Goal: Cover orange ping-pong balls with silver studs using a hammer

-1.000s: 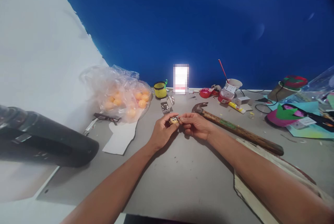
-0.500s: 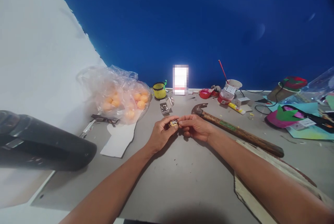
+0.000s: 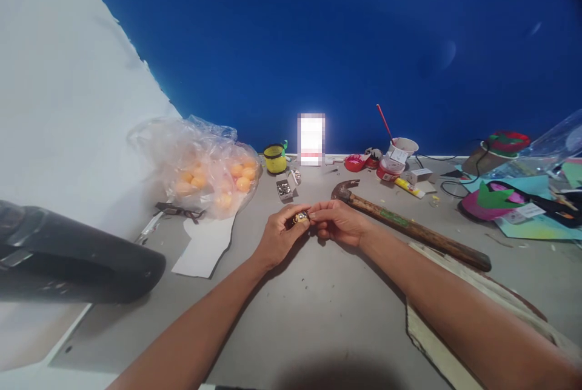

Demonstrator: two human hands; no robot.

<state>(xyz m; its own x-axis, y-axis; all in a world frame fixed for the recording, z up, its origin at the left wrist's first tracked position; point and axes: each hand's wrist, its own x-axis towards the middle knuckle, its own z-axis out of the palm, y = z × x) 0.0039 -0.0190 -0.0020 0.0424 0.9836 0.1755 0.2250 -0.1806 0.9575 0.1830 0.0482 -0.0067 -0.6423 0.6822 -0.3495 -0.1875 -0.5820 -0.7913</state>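
Observation:
Between the thumb and fingers of my left hand is a small round piece with shiny metal studs on a gold and dark surface; its exact kind is not clear. My right hand meets it from the right, thumb and index finger pinched at its edge. Whatever may be in that pinch is too small to make out. Just beyond my hands lies an opened small box of silvery pieces. A claw hammer with a worn wooden handle rests to the right of my right hand.
Plastic bags of orange balls, glasses and white paper lie left. A large dark cylinder is nearer. A yellow cup, white cup and pink visor stand farther back. Cloth lies under my right forearm.
The view has shifted slightly, so the scene sits a little farther left. Both hands keep the same hold, and the studded piece looks slightly turned.

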